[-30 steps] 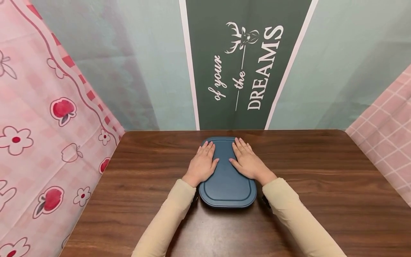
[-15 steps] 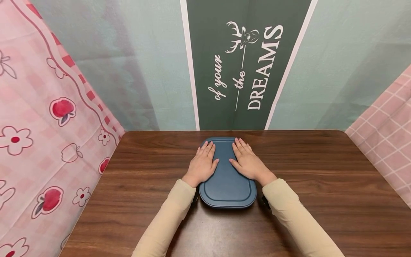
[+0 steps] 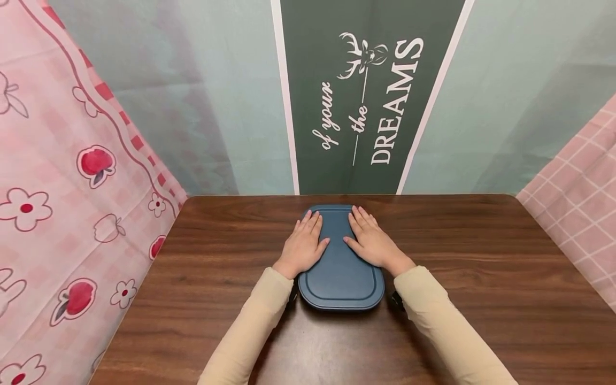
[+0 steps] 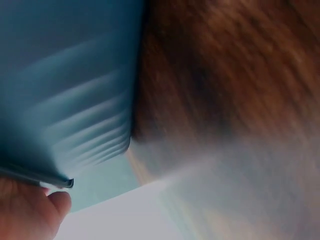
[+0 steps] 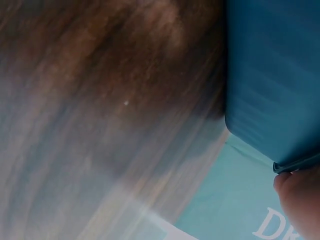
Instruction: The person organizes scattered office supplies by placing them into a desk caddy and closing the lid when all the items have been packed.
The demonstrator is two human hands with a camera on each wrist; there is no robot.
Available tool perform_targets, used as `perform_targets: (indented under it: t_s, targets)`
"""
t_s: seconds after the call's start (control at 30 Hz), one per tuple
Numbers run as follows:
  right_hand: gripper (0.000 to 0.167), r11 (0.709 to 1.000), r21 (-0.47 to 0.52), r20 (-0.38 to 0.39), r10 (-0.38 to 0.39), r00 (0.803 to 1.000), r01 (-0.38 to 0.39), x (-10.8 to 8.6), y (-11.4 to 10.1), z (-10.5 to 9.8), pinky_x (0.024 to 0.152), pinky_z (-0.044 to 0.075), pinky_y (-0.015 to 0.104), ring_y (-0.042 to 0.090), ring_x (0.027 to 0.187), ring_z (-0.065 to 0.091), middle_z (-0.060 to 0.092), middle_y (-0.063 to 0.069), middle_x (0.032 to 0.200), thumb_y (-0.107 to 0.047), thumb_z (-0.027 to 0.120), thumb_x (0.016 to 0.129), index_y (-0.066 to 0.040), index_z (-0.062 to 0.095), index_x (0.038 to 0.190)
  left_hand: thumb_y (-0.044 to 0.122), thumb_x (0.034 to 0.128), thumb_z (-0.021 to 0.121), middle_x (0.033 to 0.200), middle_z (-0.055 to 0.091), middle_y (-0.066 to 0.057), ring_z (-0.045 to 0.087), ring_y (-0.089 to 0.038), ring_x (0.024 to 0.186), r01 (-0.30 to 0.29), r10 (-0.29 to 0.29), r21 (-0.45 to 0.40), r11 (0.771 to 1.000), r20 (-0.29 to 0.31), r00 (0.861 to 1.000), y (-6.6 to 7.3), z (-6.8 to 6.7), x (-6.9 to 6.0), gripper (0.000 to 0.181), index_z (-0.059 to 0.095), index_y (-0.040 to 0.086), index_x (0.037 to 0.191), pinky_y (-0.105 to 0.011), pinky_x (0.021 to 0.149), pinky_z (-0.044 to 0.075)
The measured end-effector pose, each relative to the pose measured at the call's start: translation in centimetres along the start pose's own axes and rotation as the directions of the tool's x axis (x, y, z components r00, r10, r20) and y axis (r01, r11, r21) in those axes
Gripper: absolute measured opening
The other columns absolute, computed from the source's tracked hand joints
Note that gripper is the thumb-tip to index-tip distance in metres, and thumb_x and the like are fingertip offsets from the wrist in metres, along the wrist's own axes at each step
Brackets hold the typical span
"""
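A blue lidded box [image 3: 341, 278] with rounded corners lies lengthwise on the wooden table, its lid bearing a raised or grooved border. My left hand [image 3: 302, 247] rests flat on the lid's left side, fingers straight and pointing away from me. Mirroring it, my right hand [image 3: 375, 243] lies flat on the lid's right side, thumb toward the middle. In the left wrist view the box's ribbed side wall [image 4: 75, 95] stands on the table, below the lid's rim. The right wrist view shows the opposite wall [image 5: 275, 80]. What the box contains is hidden.
The brown wood-grain table [image 3: 221, 256] ends at a back edge just beyond the box. Behind it hangs a green curtain [image 3: 346, 176] with white lettering. A pink patterned cloth [image 3: 62, 224] hangs at the left, a pink checked one [image 3: 582, 198] at the right.
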State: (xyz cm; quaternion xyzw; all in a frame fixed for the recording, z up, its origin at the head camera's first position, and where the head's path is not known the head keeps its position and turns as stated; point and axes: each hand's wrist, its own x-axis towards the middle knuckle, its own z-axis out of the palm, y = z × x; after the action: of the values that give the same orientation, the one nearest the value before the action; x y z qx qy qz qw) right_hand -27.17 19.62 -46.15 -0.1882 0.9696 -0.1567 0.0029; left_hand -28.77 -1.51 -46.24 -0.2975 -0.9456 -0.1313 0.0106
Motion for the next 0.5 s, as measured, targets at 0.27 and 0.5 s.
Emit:
perform_targets:
  t_s: [0.27, 0.5]
  targets:
    - [0.062, 0.998, -0.009, -0.004, -0.060, 0.998, 0.060, -1.4, 0.0, -0.4, 0.112, 0.012, 0.052, 0.036, 0.142, 0.011, 0.018, 0.022, 0.153, -0.033, 0.045, 0.099, 0.008, 0.029, 0.144, 0.046, 0.1011, 0.033, 0.154, 0.019, -0.015, 0.008, -0.025, 0.143, -0.050, 0.047, 0.040, 0.998, 0.080, 0.996, 0.5, -0.5, -0.9, 0.065, 0.027, 0.000, 0.147, -0.038, 0.114, 0.010]
    - [0.062, 0.991, -0.042, -0.008, -0.125, 0.992, 0.125, -3.8, -1.1, -0.5, 0.111, 0.016, 0.051, 0.035, 0.141, 0.015, 0.022, 0.022, 0.152, -0.030, 0.050, 0.097, 0.008, 0.031, 0.143, 0.049, 0.0995, 0.036, 0.153, 0.022, -0.015, 0.011, -0.026, 0.143, -0.086, 0.079, 0.089, 0.992, 0.076, 0.994, 1.6, -0.6, -3.2, 0.069, 0.029, -0.001, 0.146, -0.038, 0.114, 0.013]
